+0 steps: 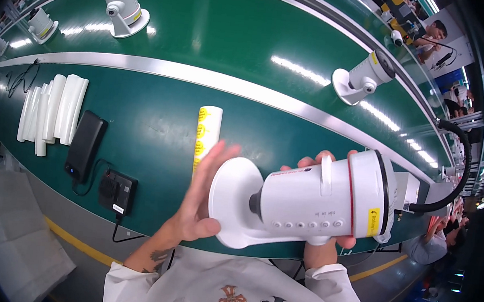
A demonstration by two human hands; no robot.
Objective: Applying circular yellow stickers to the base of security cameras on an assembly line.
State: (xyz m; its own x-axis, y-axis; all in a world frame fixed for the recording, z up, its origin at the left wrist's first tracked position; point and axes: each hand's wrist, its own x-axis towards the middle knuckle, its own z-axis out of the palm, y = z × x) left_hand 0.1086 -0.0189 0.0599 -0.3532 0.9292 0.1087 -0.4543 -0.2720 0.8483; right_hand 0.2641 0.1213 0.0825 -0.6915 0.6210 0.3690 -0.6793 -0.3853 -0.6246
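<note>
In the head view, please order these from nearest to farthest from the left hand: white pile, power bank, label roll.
1. Label roll, just beyond the left hand.
2. Power bank, left of it.
3. White pile, farthest left of the three.

Across my dark green bench point(154, 106) lie a thin black wire point(24, 80), white tube-like rolls point(56, 106) (bunched side by side), a long black slab point(86, 146), a squarish black box point(117, 191) and a yellow-labelled white roll point(212, 126).
</note>
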